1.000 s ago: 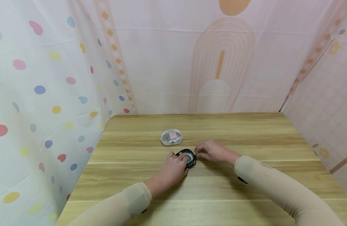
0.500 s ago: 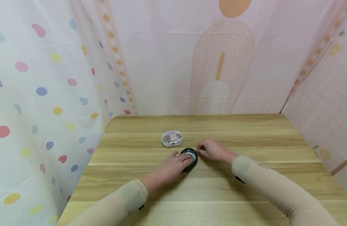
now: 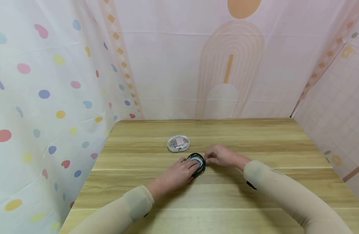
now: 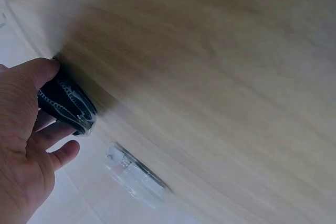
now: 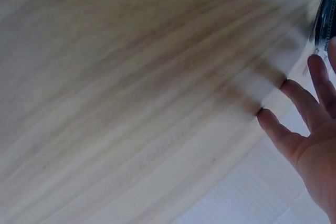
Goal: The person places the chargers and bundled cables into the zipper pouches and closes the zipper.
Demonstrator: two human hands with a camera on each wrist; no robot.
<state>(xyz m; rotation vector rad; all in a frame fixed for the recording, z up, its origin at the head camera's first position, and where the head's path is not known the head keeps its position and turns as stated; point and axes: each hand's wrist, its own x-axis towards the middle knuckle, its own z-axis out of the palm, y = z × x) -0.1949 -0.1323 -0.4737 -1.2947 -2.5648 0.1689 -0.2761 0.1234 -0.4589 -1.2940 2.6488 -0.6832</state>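
A coiled black cable [image 3: 200, 171] with a pale inner ring lies near the middle of the table; clear plastic shows at its edge in the wrist views. My left hand [image 3: 179, 174] grips this coil from the left, thumb on one side and fingers on the other in the left wrist view, where the dark cable [image 4: 65, 98] stands partly behind the fingers. From the right, my right hand [image 3: 221, 155] pinches the coil's edge with thumb and forefinger. Its other fingertips touch the tabletop in the right wrist view, where the cable [image 5: 326, 22] is cut off by the frame.
Behind the black coil lies a white cable coil [image 3: 178, 143] in clear packaging, with a pinkish block inside. The wooden table [image 3: 240, 195] ends at a patterned curtain [image 3: 167, 65] at the back; more curtains hang left and right.
The black coil has shifted slightly right and turned under my hands. My left fingers have moved with it, reaching further across. The right hand stays at its edge; the white coil is unmoved.
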